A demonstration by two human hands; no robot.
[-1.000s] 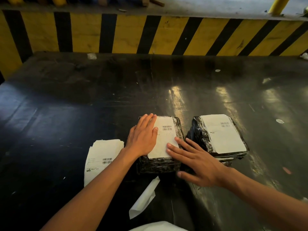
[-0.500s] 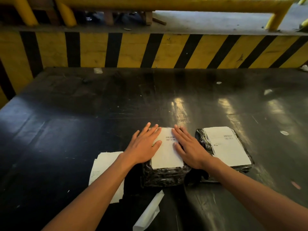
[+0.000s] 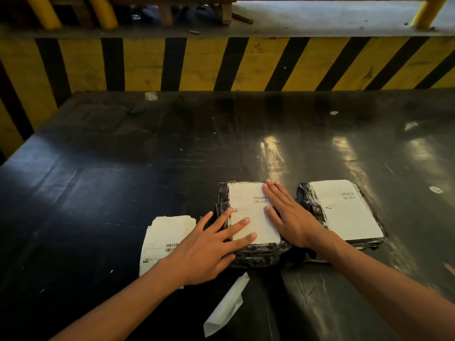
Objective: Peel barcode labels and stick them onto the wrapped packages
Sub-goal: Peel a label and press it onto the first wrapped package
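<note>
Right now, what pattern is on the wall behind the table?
Yellow and black diagonal hazard stripes on the wall, clearest in the head view.

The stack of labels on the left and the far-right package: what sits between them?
In the head view, another wrapped package, labelled, with both hands flat on it: left hand, right hand.

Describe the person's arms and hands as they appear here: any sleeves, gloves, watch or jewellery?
Both the left hand and the right hand are bare, with no gloves, rings, watch or bracelet visible. Both forearms are uncovered right to the frame edge; no sleeve shows.
</note>
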